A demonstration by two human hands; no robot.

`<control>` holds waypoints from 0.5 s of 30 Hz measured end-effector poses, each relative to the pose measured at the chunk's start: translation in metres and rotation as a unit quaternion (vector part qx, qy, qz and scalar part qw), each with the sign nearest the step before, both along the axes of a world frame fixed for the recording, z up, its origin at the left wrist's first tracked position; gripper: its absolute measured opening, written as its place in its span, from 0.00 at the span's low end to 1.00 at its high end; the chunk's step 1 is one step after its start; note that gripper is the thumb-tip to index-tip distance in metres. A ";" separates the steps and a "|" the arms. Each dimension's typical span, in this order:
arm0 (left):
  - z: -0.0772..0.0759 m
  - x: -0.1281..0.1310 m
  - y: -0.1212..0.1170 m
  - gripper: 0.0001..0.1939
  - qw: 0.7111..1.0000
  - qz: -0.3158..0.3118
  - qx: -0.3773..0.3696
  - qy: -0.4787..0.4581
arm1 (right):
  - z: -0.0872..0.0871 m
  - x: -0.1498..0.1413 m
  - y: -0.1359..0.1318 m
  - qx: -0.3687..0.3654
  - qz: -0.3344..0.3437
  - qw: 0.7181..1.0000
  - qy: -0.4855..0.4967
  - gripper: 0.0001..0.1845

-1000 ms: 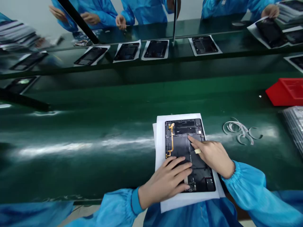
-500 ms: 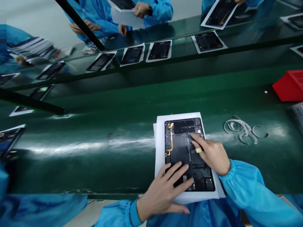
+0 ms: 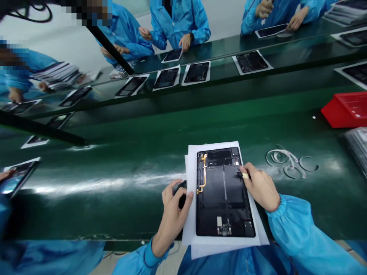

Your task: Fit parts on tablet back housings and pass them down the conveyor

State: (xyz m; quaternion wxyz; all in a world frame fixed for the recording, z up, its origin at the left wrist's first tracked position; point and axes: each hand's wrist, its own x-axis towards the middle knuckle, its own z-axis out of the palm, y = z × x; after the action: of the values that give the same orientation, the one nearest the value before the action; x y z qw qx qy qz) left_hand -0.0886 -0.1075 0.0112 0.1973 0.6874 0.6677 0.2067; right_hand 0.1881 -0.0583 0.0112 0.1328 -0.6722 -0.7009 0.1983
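Note:
An opened tablet lies flat, inner side up, with a gold flex cable along its left part. Under it are white sheets, stacked slightly askew. At their left edge is my left hand, fingers curved and apart, the thumb tip touching or just over the paper. My right hand rests at the tablet's right edge with its fingers curled in. A yellow band and a small dark tip show at these fingers; what they belong to is unclear.
Curled white strips lie right of the tablet. A red bin and clear plastic packs stand farther right. Several tablets on white sheets line the raised shelf behind. Co-workers in blue sit across; a dark post stands left.
My left hand has lifted off the tablet and moved left to the paper's edge. My right hand has drawn back from the tablet's middle to its right edge, fingers more curled.

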 end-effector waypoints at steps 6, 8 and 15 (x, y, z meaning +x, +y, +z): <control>0.011 0.007 -0.002 0.08 0.990 -0.001 0.009 -0.141 | 0.009 -0.001 0.000 0.024 -0.047 0.958 0.283 0.18; 0.009 0.008 -0.005 0.10 0.981 0.026 -0.036 -0.190 | 0.011 -0.002 -0.001 0.037 -0.070 0.946 0.315 0.19; 0.008 0.010 0.008 0.12 0.947 0.108 -0.044 -0.298 | 0.022 0.002 0.001 0.097 -0.121 0.930 0.334 0.18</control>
State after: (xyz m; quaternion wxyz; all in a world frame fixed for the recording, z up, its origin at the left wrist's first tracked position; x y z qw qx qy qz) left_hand -0.0791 -0.0995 0.0190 0.3942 0.5087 0.6572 0.3923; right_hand 0.1904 -0.0569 0.0333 0.4471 -0.6306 -0.5447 0.3250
